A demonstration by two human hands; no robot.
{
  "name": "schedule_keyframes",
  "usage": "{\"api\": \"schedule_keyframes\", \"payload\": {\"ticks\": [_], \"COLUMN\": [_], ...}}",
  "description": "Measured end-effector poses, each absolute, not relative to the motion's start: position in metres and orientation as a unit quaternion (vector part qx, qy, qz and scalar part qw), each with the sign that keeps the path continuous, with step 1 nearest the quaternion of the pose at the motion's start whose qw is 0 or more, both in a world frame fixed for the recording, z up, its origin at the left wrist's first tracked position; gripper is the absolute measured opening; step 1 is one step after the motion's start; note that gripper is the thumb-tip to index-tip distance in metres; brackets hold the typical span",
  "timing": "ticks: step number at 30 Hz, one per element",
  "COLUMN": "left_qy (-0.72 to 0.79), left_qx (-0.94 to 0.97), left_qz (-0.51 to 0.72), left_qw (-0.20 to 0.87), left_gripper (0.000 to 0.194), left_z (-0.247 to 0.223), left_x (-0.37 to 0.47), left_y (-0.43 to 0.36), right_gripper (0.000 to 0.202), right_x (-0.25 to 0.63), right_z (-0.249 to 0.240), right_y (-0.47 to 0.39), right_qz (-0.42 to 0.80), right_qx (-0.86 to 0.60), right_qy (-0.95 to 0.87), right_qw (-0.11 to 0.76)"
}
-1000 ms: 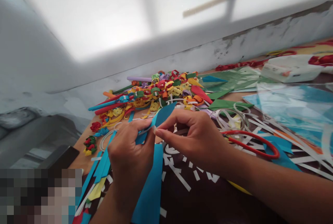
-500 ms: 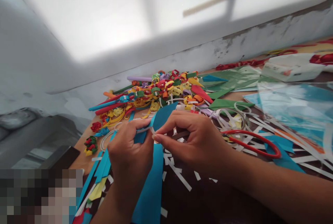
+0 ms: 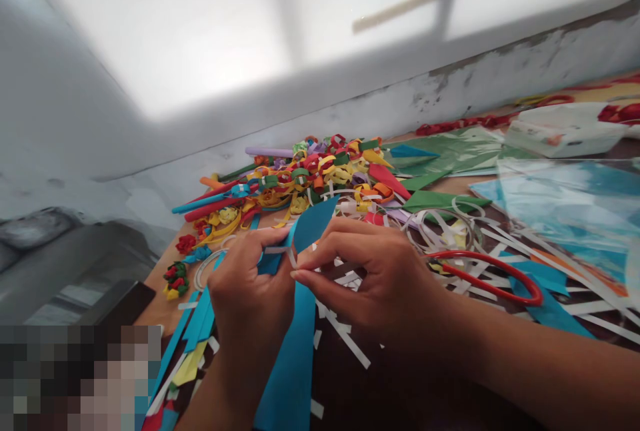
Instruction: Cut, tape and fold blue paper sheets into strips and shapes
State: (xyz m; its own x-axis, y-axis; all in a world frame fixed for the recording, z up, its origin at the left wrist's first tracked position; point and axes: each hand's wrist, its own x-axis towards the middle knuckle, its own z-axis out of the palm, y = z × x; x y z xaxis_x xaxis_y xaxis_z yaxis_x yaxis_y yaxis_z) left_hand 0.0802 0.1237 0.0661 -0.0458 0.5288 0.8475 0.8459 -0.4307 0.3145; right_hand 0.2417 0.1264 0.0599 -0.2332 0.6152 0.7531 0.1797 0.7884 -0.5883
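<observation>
My left hand (image 3: 250,287) is closed on a blue paper strip (image 3: 316,221), whose free end curls up and to the right above the fingers. Across the paper at the fingertips runs a narrow white strip (image 3: 292,257), which looks like the backing of adhesive tape. Thumb and index finger of my right hand (image 3: 373,267) pinch the end of that strip, just right of my left thumb. Beneath both hands a larger blue paper sheet (image 3: 293,357) extends towards me on the dark surface.
Colourful paper chains (image 3: 310,174) are heaped behind my hands. Red-handled scissors (image 3: 530,294) lie to the right among white strips. Further right is a clear plastic bag (image 3: 565,207), with a white box (image 3: 555,131) behind. Rolls of tape (image 3: 453,227) and paper scraps (image 3: 353,344) lie around.
My right fingers have shifted slightly down, drawing the white strip's end a little downward. The left hand keeps its hold on the blue paper strip, nearly unmoved.
</observation>
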Motion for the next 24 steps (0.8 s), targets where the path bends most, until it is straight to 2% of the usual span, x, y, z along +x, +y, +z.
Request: {"api": "schedule_keyframes", "payload": {"ticks": [6,12,24], "left_qy": [-0.514,-0.518,-0.508], "left_qx": [-0.673,-0.674,-0.683], "left_qz": [-0.509,-0.505,-0.507], "left_qw": [0.156,0.15,0.134], "left_gripper": [0.006,0.009,0.005], "left_z": [0.0662,0.0663,0.0673], "left_x": [0.0803,0.0806,0.0795], "left_y": [0.1222,0.1213,0.1243], "right_gripper": [0.003,0.009,0.012], "right_x": [0.2434,0.2432,0.245], "right_z": [0.0604,0.06,0.0603], "right_y": [0.1249,0.1242,0.1255], "right_qz": [0.17,0.115,0.092], "right_qx": [-0.254,-0.243,-0.227], "right_qy": [-0.775,-0.792,-0.804], "right_qw": [0.553,0.548,0.542]}}
